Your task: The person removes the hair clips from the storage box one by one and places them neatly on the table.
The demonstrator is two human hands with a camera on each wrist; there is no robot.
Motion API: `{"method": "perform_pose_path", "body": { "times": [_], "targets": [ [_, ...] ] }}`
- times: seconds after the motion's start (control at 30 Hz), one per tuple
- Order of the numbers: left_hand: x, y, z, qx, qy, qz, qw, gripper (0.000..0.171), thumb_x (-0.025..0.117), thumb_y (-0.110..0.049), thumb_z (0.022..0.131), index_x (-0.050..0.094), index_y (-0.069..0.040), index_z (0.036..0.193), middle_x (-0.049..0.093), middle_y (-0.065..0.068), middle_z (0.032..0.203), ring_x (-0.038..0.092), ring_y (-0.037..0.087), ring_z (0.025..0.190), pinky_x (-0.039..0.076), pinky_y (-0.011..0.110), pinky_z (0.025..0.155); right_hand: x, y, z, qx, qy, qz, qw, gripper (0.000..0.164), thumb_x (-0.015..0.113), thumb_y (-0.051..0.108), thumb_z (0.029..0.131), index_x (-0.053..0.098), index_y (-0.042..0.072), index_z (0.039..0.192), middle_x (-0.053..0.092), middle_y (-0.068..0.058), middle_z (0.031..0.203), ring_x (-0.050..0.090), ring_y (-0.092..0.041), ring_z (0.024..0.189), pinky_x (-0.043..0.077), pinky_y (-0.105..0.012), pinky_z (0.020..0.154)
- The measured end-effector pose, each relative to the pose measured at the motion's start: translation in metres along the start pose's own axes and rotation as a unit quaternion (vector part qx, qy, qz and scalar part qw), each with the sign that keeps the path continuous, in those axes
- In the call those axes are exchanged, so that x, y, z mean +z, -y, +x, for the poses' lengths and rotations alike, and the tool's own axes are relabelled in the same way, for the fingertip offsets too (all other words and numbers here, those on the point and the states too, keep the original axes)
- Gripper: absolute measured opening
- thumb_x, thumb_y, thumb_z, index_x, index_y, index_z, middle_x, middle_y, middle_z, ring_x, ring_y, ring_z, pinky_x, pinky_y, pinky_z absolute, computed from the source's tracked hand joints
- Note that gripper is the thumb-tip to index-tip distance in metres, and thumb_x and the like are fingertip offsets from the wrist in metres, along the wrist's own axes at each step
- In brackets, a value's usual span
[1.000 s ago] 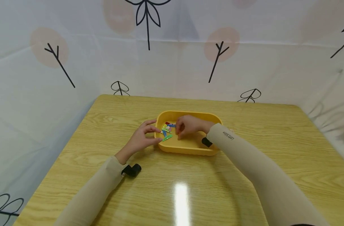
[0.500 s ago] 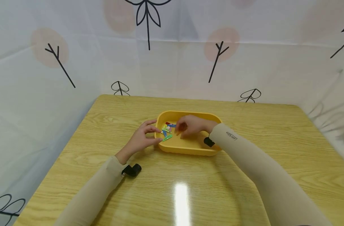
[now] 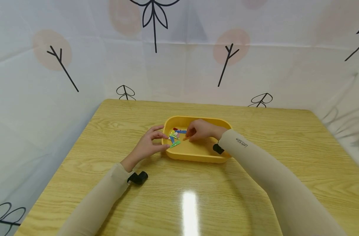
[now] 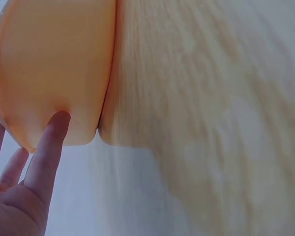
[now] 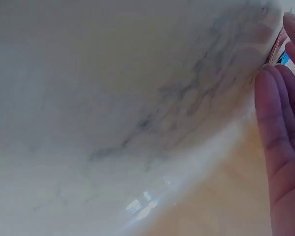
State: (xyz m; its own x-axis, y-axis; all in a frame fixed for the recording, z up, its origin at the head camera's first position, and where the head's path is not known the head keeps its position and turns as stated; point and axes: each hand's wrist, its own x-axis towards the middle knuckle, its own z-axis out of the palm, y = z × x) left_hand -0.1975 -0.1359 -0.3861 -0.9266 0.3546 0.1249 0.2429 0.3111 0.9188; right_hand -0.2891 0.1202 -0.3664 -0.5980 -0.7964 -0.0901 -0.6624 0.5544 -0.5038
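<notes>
A yellow tray [image 3: 197,158] stands on the table. Small colourful hair clips, among them a green clip [image 3: 175,144] and a blue clip [image 3: 180,131], lie in its left end. My left hand [image 3: 147,144] rests against that end, fingers spread at the rim; in the left wrist view, one straight finger of the left hand [image 4: 27,196] touches the tray's outer wall [image 4: 64,59]. Inside the tray, my right hand [image 3: 201,129] pinches a small orange hair clip [image 3: 186,138] beside the pile. In the right wrist view, the right hand [image 5: 285,113] has its fingertips near a blue clip [image 5: 285,57].
The wooden table [image 3: 155,203] extends on all sides of the tray. A white cloth [image 3: 185,72] printed with plants hangs behind it. Black wrist cameras sit at both cuffs; the right forearm overlaps the tray's right end.
My right hand has shifted slightly right and up inside the tray, and the orange clip at its fingertips has come into view. The left hand and the tray have stayed in place.
</notes>
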Motion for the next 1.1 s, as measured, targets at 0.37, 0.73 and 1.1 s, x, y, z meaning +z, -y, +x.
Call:
{"method": "perform_pose_path", "body": {
  "times": [0.37,0.73,1.1],
  "targets": [
    [0.0001,-0.0018,-0.0007,0.001,0.003,-0.004,1.0,0.033,0.075,-0.016,0.08,0.065,0.005,0.104,0.033,0.004,0.143,0.049,0.031,0.113,0.05,0.033,0.085,-0.0004,-0.0016,0.0024,-0.02,0.015,0.056,0.998,0.017,0.063,0.001,0.082,0.066,0.002,0.099,0.065,-0.004,0.096,0.06,-0.018,0.089,0.051,-0.032,0.082],
    [0.0007,-0.0003,-0.0007,0.003,0.006,-0.003,1.0,0.033,0.075,-0.017,0.08,0.065,0.004,0.103,0.033,0.005,0.144,0.049,0.031,0.114,0.05,0.034,0.086,-0.0004,0.0037,-0.0014,-0.016,0.019,0.033,0.999,0.03,0.072,-0.002,0.078,0.064,-0.001,0.106,0.063,-0.007,0.092,0.058,-0.019,0.081,0.051,-0.03,0.075],
    [-0.0002,-0.0001,-0.0001,-0.002,0.004,0.008,1.0,0.034,0.076,-0.02,0.08,0.065,0.003,0.103,0.034,0.003,0.144,0.049,0.03,0.113,0.05,0.035,0.086,-0.0014,0.005,0.0026,-0.011,0.034,-0.033,0.999,0.025,0.061,-0.008,0.081,0.069,0.003,0.103,0.064,-0.004,0.094,0.054,-0.015,0.08,0.049,-0.029,0.075]
  ]
}}
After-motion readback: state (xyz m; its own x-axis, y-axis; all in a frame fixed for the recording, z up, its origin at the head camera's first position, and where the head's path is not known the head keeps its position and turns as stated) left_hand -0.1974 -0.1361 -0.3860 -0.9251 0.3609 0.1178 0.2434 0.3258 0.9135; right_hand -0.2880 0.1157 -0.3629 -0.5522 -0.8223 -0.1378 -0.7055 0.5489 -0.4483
